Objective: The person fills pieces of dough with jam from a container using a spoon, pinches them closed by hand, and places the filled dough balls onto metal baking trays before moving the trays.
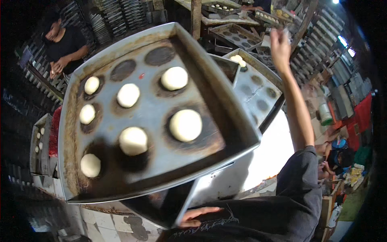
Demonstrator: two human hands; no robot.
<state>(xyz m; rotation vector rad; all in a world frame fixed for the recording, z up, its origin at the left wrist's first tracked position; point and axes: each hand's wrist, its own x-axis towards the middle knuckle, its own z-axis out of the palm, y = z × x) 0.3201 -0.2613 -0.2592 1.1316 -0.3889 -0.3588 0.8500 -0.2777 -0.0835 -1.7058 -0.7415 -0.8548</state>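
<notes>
A large worn metal baking tray [151,108] fills the left and middle of the head view, with several pale round dough balls, such as one at its right [186,125], spaced over dark round marks. Beneath it shows the dark side of another tray [163,201]. My left hand [200,215] comes out past the lower tray's corner, fingers stretched out in front of my dark shirt; the rest of it is hidden. My right arm is stretched far forward. My right hand [279,49] is smeared by motion, near the blurred trays at the back right.
Behind the large tray lies a second tray [258,90] with small dough pieces [238,61] at its far end. More trays [236,35] stand at the back. A person [64,48] works at the far left, another [342,159] sits at the right. A wooden post [196,18] rises at the back.
</notes>
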